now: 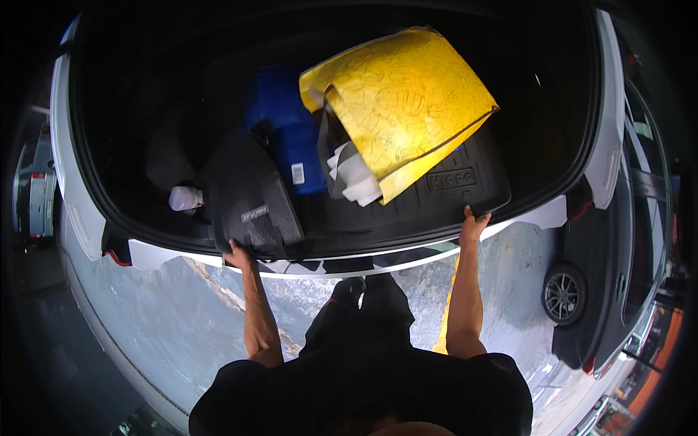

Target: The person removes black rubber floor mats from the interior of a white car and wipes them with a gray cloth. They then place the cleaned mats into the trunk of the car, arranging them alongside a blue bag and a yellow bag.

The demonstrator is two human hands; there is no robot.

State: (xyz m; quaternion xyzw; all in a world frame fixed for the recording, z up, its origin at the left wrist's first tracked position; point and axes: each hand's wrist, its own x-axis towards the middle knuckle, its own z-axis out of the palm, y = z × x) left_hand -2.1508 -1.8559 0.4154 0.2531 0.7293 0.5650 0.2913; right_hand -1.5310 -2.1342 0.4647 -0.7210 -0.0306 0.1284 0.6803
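Observation:
My left hand (238, 256) lies on the light-coloured sill (331, 270) of an open car trunk, beside the near corner of a black floor mat (254, 200). Its thumb and fingers are apart. Farther right, my right hand (474, 224) rests at the same edge, thumb and fingers spread, by the front lip of a black ribbed trunk liner (476, 190). Its fingertips are too small to show whether they touch the liner. On the liner a yellow patterned bag (407, 102) is tipped over, white paper-like pieces (356, 178) sticking out of its mouth. A blue folded item (294, 131) lies left of it.
A whitish translucent container (185, 198) sits left in the trunk. Dark trunk walls and a pale frame surround the load. A dark car with a spoked wheel (563, 293) stands close on the right. Below is a worn grey floor (182, 320) with a yellow line (445, 320).

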